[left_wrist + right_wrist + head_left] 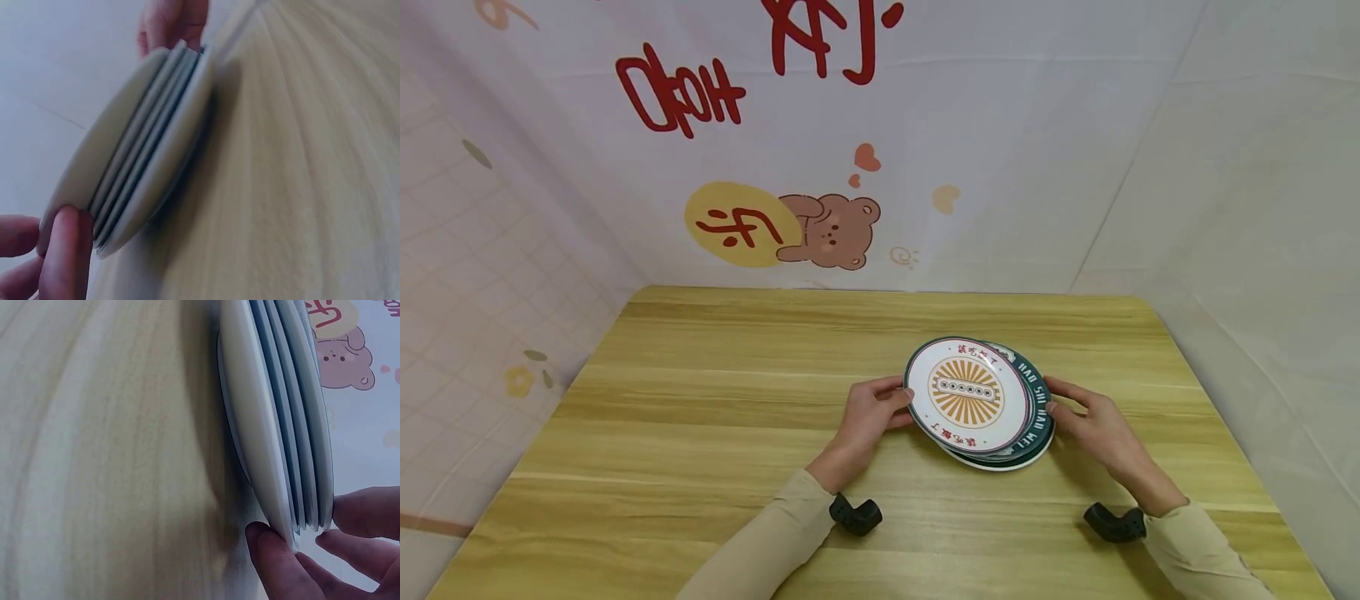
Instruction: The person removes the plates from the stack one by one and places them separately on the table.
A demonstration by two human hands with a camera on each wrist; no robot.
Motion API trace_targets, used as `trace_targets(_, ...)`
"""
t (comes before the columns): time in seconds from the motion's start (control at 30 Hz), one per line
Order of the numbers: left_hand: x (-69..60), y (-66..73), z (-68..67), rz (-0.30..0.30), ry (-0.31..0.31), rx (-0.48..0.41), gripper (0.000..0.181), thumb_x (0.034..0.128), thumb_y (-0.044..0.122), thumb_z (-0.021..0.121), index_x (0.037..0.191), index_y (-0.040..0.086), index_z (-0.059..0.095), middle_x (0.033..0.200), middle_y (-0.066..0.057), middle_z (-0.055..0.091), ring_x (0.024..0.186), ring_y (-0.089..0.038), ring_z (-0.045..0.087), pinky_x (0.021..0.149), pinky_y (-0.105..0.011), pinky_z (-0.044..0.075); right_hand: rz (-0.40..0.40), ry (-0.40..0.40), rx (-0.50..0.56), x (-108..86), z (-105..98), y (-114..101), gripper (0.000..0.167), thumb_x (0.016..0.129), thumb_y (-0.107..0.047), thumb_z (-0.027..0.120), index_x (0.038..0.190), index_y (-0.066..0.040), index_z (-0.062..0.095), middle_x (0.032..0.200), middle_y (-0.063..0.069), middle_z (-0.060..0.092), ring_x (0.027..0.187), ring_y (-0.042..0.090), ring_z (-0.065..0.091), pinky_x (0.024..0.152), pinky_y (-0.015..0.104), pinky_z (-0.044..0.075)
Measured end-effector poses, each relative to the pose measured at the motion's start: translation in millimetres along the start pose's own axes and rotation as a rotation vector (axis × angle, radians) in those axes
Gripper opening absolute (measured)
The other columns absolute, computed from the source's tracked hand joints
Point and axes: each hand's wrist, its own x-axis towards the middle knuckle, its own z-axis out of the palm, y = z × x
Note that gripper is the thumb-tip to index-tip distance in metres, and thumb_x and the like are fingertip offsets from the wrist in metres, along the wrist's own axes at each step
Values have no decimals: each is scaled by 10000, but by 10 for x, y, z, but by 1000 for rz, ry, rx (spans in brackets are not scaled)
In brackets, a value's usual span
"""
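Several round plates lie in an uneven stack on the wooden table. The top plate (943,358) is white with orange rays and red characters; it sits shifted left of a dark green plate (1037,390) with white lettering. My left hand (871,414) pinches the left rim of the top plate, thumb above and fingers below. In the left wrist view, that plate (100,137) tilts slightly off the ones beneath. At the opposite side, my right hand (1097,427) grips the rims of the stack, one finger under the lowest plate (250,406) in the right wrist view.
The wooden table (715,433) extends around the plates. A white printed backdrop (1000,167) with a bear drawing (838,233) rises behind it, with fabric walls at both sides. Black wrist devices (857,515) sit by each sleeve.
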Motion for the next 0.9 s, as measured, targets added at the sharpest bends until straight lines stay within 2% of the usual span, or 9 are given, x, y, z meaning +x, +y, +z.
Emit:
trace_targets(0.3, -4, 69, -89, -37, 47, -60, 335, 990, 1, 661, 1301, -123, 636, 1112, -214, 726, 837, -172, 732, 787, -307, 638, 15, 4, -5, -15, 2, -18, 506, 1069, -230, 594, 1497, 26, 506, 1480, 270, 527, 1309, 369, 527, 861, 25, 412)
trace_targets(0.67, -52, 245, -248, -25, 92, -94, 317, 975, -12, 677, 1258, -147, 634, 1064, -187, 713, 800, -146, 727, 741, -257, 633, 31, -6, 9, -17, -7, -9, 526, 1074, -260, 585, 1509, 21, 492, 1508, 284, 490, 1363, 418, 482, 865, 12, 392)
trace_targets(0.9, -91, 320, -383, -21, 120, -109, 300, 976, -23, 674, 1240, -160, 634, 1023, -165, 711, 777, -144, 728, 723, -251, 632, 27, -2, 4, -13, 1, -9, 516, 1072, -235, 585, 1504, 31, 493, 1491, 295, 502, 1314, 411, 526, 854, 26, 419)
